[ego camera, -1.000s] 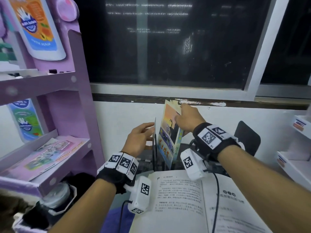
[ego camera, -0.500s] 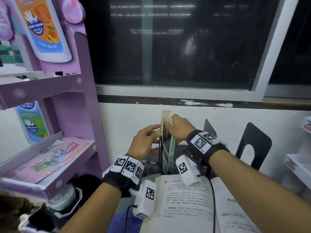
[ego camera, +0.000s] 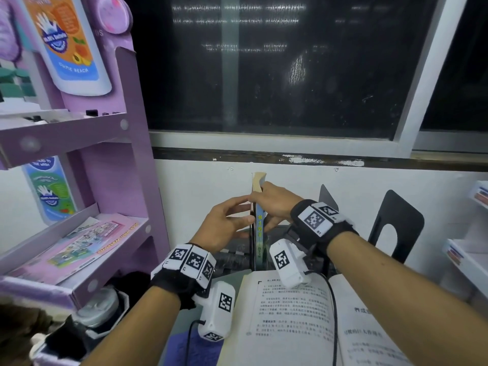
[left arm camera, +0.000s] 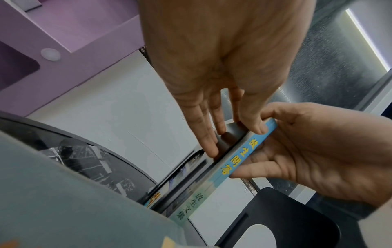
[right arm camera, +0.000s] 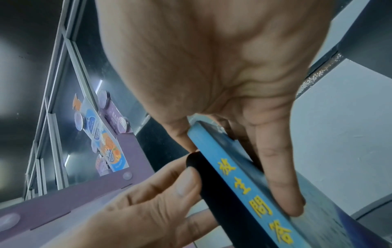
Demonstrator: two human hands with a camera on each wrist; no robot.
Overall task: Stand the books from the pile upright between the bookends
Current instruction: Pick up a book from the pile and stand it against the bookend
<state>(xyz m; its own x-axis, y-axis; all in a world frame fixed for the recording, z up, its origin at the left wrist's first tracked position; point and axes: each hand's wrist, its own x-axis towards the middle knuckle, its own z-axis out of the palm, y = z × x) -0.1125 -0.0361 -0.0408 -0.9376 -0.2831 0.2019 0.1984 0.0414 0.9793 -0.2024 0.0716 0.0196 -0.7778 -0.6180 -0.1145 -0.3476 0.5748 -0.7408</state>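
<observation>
A thin book (ego camera: 260, 228) with a blue spine and yellow characters stands upright against the left black bookend (ego camera: 250, 233), which shows edge-on. My right hand (ego camera: 272, 204) pinches the book (right arm camera: 239, 181) near its top, thumb on the left cover and index finger on the right cover. My left hand (ego camera: 229, 220) lies with straight fingers on the outer face of the left bookend (left arm camera: 230, 139), its thumb touching the book's spine (left arm camera: 239, 156). The right black bookend (ego camera: 396, 225) stands apart to the right, with a wide gap between it and the book.
An open book (ego camera: 290, 313) lies flat in front of the bookends, under my wrists. A purple display shelf (ego camera: 132, 180) with leaflets stands close on the left. A white rack (ego camera: 467, 262) is at the right edge. A dark plate (ego camera: 326, 194) stands behind my right wrist by the wall.
The book has turned from showing its cover to spine-on and has come left against the left bookend. My left hand's fingers now lie flat on the bookend.
</observation>
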